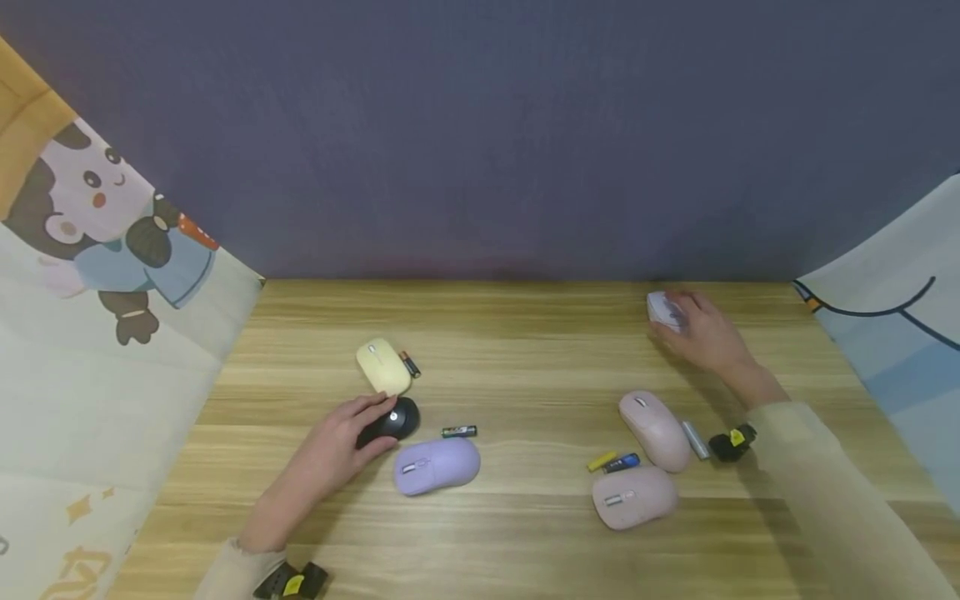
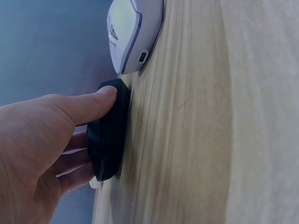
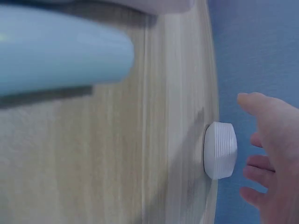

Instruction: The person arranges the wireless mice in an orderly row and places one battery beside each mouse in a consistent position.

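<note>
My left hand (image 1: pixel 330 454) grips a black computer mouse (image 1: pixel 403 419) on the table, thumb along one side and fingers along the other. In the left wrist view the thumb presses the near end of that black mouse (image 2: pixel 110 135). At the back right my right hand (image 1: pixel 705 333) hovers by a white mouse (image 1: pixel 662 310). The right wrist view shows a gap between this hand (image 3: pixel 273 149) and the white mouse (image 3: pixel 220 150), its fingers loosely bent and holding nothing. A yellow mouse (image 1: pixel 383 367) lies just behind the black one, and a purple mouse (image 1: pixel 437 467) in front.
Two pink mice (image 1: pixel 656 429) (image 1: pixel 634 498) lie at the right. Near them are a silver battery (image 1: pixel 696 440), a yellow battery (image 1: pixel 602 461) and a blue battery (image 1: pixel 621 463). A black-orange battery (image 1: pixel 410 364) touches the yellow mouse; a green-black battery (image 1: pixel 459 432) lies behind the purple one.
</note>
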The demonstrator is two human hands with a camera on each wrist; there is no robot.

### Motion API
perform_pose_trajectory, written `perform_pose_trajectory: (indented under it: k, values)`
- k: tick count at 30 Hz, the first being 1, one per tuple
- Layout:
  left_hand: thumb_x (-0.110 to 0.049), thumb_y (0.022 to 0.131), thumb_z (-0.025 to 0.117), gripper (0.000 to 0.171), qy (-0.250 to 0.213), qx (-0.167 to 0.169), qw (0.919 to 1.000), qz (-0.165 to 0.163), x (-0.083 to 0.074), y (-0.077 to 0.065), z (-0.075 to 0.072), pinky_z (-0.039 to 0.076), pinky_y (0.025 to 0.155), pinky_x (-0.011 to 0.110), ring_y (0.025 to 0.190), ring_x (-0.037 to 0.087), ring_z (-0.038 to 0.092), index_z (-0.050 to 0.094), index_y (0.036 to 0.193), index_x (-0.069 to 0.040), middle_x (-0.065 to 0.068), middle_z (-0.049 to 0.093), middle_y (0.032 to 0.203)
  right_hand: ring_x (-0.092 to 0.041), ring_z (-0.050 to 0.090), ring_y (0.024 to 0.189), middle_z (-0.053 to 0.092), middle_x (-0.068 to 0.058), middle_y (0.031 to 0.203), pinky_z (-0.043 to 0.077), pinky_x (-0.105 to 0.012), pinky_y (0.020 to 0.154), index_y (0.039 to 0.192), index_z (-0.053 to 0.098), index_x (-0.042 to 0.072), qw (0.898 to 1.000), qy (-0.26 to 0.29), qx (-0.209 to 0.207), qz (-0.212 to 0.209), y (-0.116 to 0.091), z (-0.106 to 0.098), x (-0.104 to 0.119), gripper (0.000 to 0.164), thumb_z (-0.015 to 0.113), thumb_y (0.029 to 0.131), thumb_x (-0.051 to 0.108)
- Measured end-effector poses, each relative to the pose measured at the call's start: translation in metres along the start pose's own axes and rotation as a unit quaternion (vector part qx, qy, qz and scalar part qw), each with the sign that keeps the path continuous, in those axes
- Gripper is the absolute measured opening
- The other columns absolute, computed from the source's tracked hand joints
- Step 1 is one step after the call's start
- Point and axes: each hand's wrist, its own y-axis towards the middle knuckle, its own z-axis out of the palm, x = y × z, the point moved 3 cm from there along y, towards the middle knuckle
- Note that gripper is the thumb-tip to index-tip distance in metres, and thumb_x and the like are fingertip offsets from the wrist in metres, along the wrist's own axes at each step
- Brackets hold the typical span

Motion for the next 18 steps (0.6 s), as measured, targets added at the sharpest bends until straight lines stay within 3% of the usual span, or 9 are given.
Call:
perform_pose_trajectory:
  k: [4, 11, 18]
  values:
    - [-0.029, 0.087, 0.084, 0.057, 0.0, 0.0, 1.0, 0.002, 0.001, -0.001, -0.001, 0.054, 0.103, 0.059, 0.122, 0.042, 0.064, 0.067, 0.136, -0.006, 0.018, 0.065, 0.138, -0.059, 0.047, 0.125, 0.045, -0.039, 0.143, 0.043, -0.074, 0.101, 0.142, 0.049, -0.007, 1.0, -0.004, -0.009, -0.008, -0.008, -0.002, 0.008, 0.063, 0.069, 0.098, 0.033]
    - [-0.03, 0.087, 0.084, 0.057, -0.004, 0.005, 0.9999, 0.01, 0.006, -0.008, -0.004, 0.053, 0.103, 0.06, 0.122, 0.042, 0.064, 0.067, 0.136, -0.007, 0.018, 0.065, 0.138, -0.058, 0.051, 0.122, 0.051, -0.038, 0.138, 0.045, -0.073, 0.099, 0.135, 0.055, -0.009, 0.998, -0.007, -0.059, -0.035, -0.033, -0.003, 0.023, 0.057, 0.074, 0.094, 0.026]
    - [-0.031, 0.087, 0.084, 0.058, -0.004, 0.006, 0.9998, 0.019, 0.012, -0.016, -0.006, 0.054, 0.103, 0.06, 0.122, 0.042, 0.064, 0.067, 0.137, -0.008, 0.017, 0.065, 0.138, -0.058, 0.049, 0.125, 0.049, -0.037, 0.143, 0.042, -0.074, 0.102, 0.137, 0.054, -0.008, 0.998, -0.003, -0.056, -0.023, -0.057, -0.003, 0.038, 0.059, 0.073, 0.096, 0.031]
